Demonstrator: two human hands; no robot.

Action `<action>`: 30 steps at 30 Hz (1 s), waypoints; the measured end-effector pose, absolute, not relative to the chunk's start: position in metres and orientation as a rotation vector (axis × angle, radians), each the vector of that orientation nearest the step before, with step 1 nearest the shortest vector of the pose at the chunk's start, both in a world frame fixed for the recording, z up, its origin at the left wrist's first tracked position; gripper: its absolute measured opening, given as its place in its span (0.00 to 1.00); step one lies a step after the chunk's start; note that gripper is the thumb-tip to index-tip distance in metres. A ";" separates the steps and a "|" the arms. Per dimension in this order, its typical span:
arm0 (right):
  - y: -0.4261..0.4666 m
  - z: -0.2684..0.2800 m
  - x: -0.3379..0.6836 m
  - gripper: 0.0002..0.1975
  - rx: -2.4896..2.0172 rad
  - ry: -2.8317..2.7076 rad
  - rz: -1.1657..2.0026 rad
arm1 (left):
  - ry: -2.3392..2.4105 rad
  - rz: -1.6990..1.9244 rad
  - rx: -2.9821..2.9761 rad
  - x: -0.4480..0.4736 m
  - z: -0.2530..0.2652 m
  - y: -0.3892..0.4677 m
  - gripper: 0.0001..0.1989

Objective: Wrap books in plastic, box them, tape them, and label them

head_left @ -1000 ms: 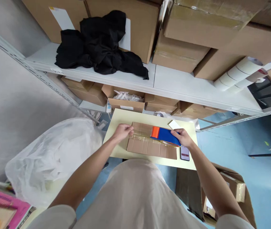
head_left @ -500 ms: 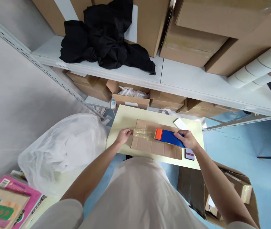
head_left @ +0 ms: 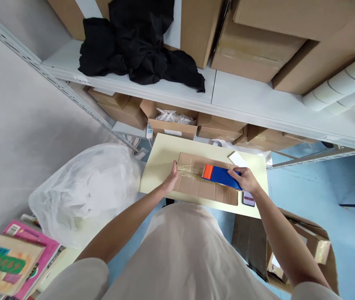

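Observation:
A flat brown cardboard box lies on the pale yellow table, with shiny tape across its left part. My left hand is against the box's left edge, fingers stretched along it and pointing away from me. My right hand is closed around the right end of a blue tape dispenser. The dispenser's orange front points left, over the middle of the box. A phone lies just below my right hand, partly beside the box.
A white card sits behind my right hand. Shelving with cartons and black cloth rises beyond the table. At left are a stuffed translucent bag and books. An open carton stands on the floor at right.
My left hand has gone from a pinch just left of the box to lying with straightened fingers against its left edge. My right hand and the tape dispenser have hardly moved.

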State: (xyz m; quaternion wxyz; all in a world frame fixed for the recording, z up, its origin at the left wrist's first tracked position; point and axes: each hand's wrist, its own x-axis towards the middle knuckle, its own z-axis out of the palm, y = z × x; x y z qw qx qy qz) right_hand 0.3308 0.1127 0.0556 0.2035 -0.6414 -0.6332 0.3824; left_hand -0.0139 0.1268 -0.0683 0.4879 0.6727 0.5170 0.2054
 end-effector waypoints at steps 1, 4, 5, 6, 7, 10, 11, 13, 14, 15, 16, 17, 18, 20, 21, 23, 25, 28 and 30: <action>0.113 0.056 0.331 0.27 -1.788 -1.767 1.068 | 1.236 0.453 1.713 -0.014 -0.059 0.128 0.41; 0.114 0.057 0.330 0.27 -1.783 -1.774 1.077 | 1.157 0.319 2.088 -0.011 -0.027 0.138 0.68; 0.114 0.058 0.329 0.27 -1.781 -1.775 1.079 | 1.118 0.255 2.251 -0.009 -0.017 0.143 0.74; 0.115 0.060 0.329 0.27 -1.781 -1.777 1.079 | 1.061 0.173 2.383 -0.005 -0.008 0.148 0.76; 0.115 0.062 0.328 0.27 -1.784 -1.783 1.078 | 1.017 0.091 2.476 -0.001 -0.001 0.153 0.78; 0.115 0.068 0.325 0.28 -1.807 -1.831 1.079 | 0.988 -0.086 2.576 0.009 0.008 0.159 0.78; 0.116 0.070 0.323 0.28 -1.812 -1.851 1.085 | 1.006 -0.113 2.573 0.011 0.007 0.159 0.79; 0.117 0.074 0.321 0.28 -1.808 -1.891 1.086 | 1.034 -0.137 2.562 0.012 0.005 0.157 0.79; 0.118 0.076 0.321 0.28 -1.804 -1.910 1.079 | 1.038 -0.145 2.559 0.011 0.004 0.157 0.79; 0.118 0.078 0.323 0.28 -1.804 -1.927 1.070 | 1.039 -0.153 2.557 0.011 0.003 0.156 0.79; 0.118 0.080 0.327 0.29 -1.808 -1.939 1.067 | 1.038 -0.160 2.555 0.010 0.003 0.156 0.79; 0.117 0.081 0.334 0.29 -1.816 -1.945 1.068 | 1.036 -0.163 2.552 0.009 0.003 0.156 0.78; 0.115 0.082 0.343 0.29 -1.826 -1.945 1.074 | 1.035 -0.159 2.550 0.009 0.003 0.156 0.77; 0.109 0.082 0.370 0.29 -1.865 -1.920 1.103 | 1.040 -0.140 2.543 0.009 0.003 0.157 0.76; 0.105 0.080 0.387 0.29 -1.900 -1.894 1.113 | 1.044 -0.133 2.540 0.009 0.003 0.157 0.76; 0.095 0.075 0.423 0.29 -1.996 -1.821 1.125 | 1.056 -0.134 2.539 0.010 0.004 0.157 0.75; 0.085 0.065 0.456 0.30 -2.066 -1.758 1.124 | 1.070 -0.160 2.543 0.012 0.005 0.157 0.75; 0.073 0.044 0.484 0.29 -2.097 -1.682 1.160 | 1.091 -0.219 2.552 0.016 0.007 0.155 0.74; 0.071 0.031 0.487 0.29 -2.085 -1.650 1.156 | 1.109 -0.246 2.560 0.017 0.008 0.155 0.74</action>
